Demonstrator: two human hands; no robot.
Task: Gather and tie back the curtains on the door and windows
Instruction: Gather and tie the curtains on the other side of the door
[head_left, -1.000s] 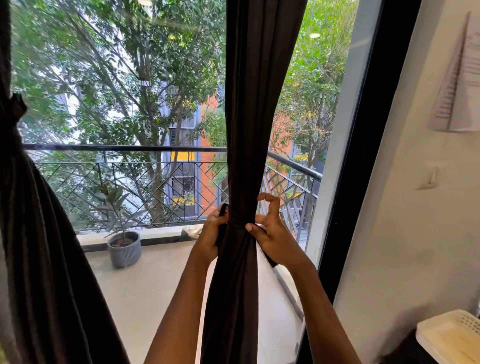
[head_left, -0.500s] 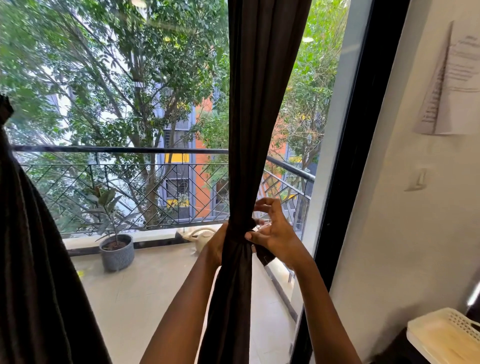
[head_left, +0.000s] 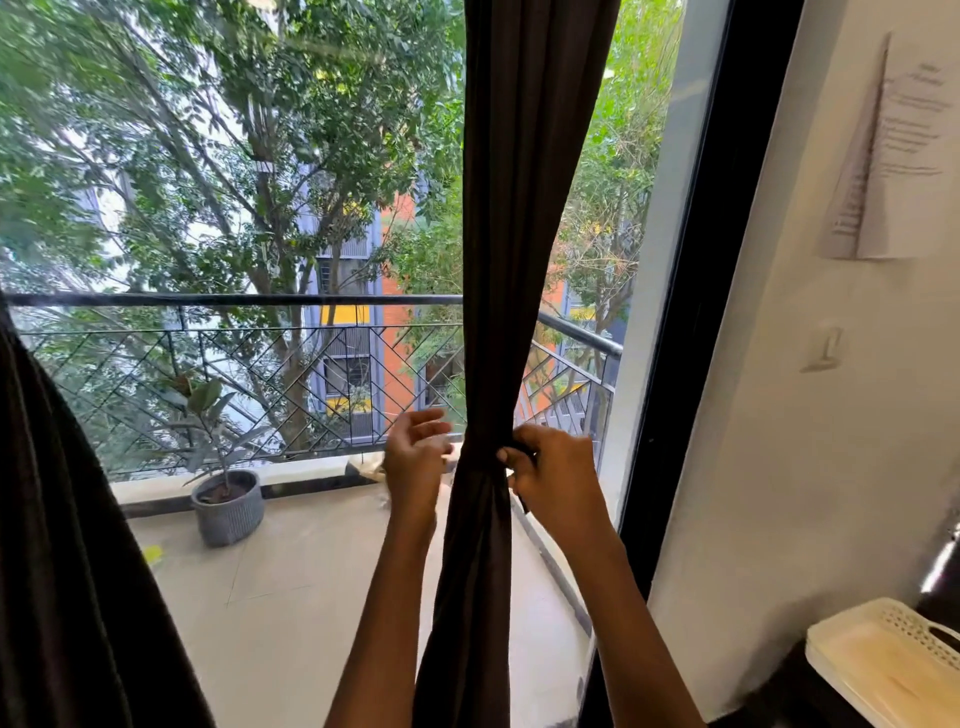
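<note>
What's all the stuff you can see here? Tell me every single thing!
middle curtain: one, dark brown, centre, bunched at the waist
left curtain: one, dark brown, left edge
tie: one, dark, at the middle curtain's waist, mostly hidden
window frame: one, black, right of the glass
railing: one, black, round the balcony
pot: one, grey, on the balcony floor
plant: one, green, in the pot
trees: several, green, beyond the railing
building: one, orange and grey, behind the trees
paper: one, white, on the right wall
basket: one, cream, bottom right corner
left hand: one, just left of the middle curtain, holding nothing
right hand: one, pinching the tie at the waist
</note>
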